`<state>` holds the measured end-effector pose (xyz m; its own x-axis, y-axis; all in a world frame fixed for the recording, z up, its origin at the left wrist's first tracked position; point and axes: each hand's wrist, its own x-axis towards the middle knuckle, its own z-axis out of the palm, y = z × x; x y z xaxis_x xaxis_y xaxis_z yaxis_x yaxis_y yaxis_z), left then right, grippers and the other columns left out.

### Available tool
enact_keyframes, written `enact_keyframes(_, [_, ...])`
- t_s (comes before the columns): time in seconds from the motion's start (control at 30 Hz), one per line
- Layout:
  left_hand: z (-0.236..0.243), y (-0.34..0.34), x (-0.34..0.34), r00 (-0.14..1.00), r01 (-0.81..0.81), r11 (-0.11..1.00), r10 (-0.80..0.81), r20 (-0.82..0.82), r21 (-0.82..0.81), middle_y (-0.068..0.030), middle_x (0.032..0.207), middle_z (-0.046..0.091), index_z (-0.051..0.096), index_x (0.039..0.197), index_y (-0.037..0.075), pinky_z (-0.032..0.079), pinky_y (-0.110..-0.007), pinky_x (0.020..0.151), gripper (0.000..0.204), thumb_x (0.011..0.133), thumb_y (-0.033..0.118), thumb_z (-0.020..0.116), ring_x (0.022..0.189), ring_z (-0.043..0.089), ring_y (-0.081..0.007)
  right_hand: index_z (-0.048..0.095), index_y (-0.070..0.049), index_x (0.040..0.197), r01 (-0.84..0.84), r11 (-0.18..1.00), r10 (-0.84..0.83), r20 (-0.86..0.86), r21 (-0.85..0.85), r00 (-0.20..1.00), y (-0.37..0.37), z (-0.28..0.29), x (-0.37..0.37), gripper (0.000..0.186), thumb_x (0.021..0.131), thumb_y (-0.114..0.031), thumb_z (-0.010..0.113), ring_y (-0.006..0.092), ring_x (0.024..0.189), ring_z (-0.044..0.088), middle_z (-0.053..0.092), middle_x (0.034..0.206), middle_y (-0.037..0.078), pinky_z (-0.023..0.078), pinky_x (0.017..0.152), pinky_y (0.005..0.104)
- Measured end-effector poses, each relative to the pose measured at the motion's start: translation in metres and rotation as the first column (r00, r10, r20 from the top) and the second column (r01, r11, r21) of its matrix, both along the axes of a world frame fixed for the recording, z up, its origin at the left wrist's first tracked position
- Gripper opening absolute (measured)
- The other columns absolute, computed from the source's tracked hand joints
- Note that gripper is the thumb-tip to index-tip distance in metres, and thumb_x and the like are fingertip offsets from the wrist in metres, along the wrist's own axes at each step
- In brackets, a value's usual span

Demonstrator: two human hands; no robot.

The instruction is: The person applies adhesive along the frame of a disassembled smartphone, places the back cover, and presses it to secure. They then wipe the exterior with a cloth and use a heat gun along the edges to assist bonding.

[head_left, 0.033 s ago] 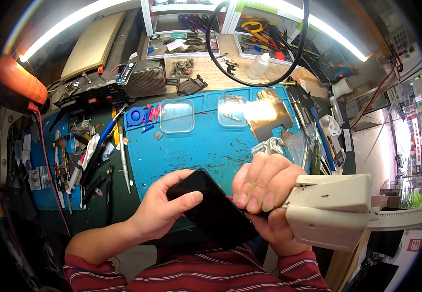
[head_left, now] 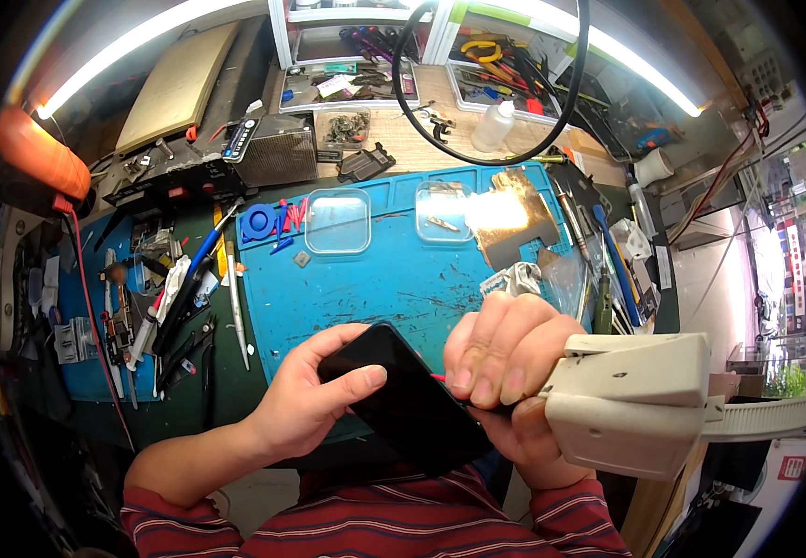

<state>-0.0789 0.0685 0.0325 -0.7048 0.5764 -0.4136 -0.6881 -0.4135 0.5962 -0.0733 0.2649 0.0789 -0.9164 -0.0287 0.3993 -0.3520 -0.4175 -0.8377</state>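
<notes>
A black smartphone (head_left: 412,395) is tilted in front of my chest, its dark glossy face up. My left hand (head_left: 324,377) grips its upper left end, thumb laid across the face. At the phone's right edge, my right hand (head_left: 505,358) is closed in a pinch, fingers curled against the thumb. A small bit of red shows between these fingers and the phone edge; what they pinch is mostly hidden. An off-white boxy plastic head (head_left: 631,405) on a ribbed arm covers part of my right hand and wrist.
Beneath lies a scuffed blue work mat (head_left: 356,288) with a clear lidless box (head_left: 338,223) and a shiny metal sheet (head_left: 519,219). Tweezers (head_left: 236,307) and other tools crowd the left. A black cable loop (head_left: 403,84) hangs above a squeeze bottle (head_left: 493,127).
</notes>
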Motion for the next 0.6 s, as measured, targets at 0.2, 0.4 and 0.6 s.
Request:
enact_keyframes(0.2, [0.0,-0.0004,-0.0004,1.0,0.001,1.0,-0.001,0.0,0.005,-0.0067,0.112,0.064,0.052,0.13,0.0,0.054,-0.031,0.088,0.039,0.094,0.006,0.066,0.101,0.063,-0.0141,0.051,-0.014,0.082,0.009,1.0,-0.009,-0.006,0.009,1.0,0.001,-0.0007,0.0019,0.035,0.087,-0.039,0.076,0.0135,0.073,0.053,0.052,0.079,0.0,0.047,0.065,0.0295])
enact_keyframes(0.4, [-0.0004,0.0,0.0003,1.0,-0.001,1.0,0.0,-0.012,-0.023,-0.007,0.112,0.064,0.052,0.131,0.0,0.054,-0.029,0.085,0.04,0.094,0.006,0.065,0.099,0.063,-0.0125,0.051,-0.014,0.082,-0.064,0.998,0.063,-0.047,-0.014,0.997,0.0082,-0.0077,-0.0009,0.035,0.087,-0.038,0.076,0.0136,0.072,0.053,0.052,0.078,0.0,0.047,0.064,0.0295])
enact_keyframes(0.6, [-0.0004,0.0019,0.0001,1.0,-0.009,0.999,0.009,0.004,-0.044,-0.006,0.109,0.065,0.052,0.133,-0.001,0.054,-0.026,0.08,0.042,0.093,0.005,0.066,0.096,0.064,-0.0111,0.051,-0.014,0.082,0.01,1.0,-0.01,-0.005,-0.021,1.0,0.0039,-0.0047,0.005,0.035,0.087,-0.038,0.076,0.0137,0.073,0.053,0.052,0.078,0.001,0.047,0.064,0.0294])
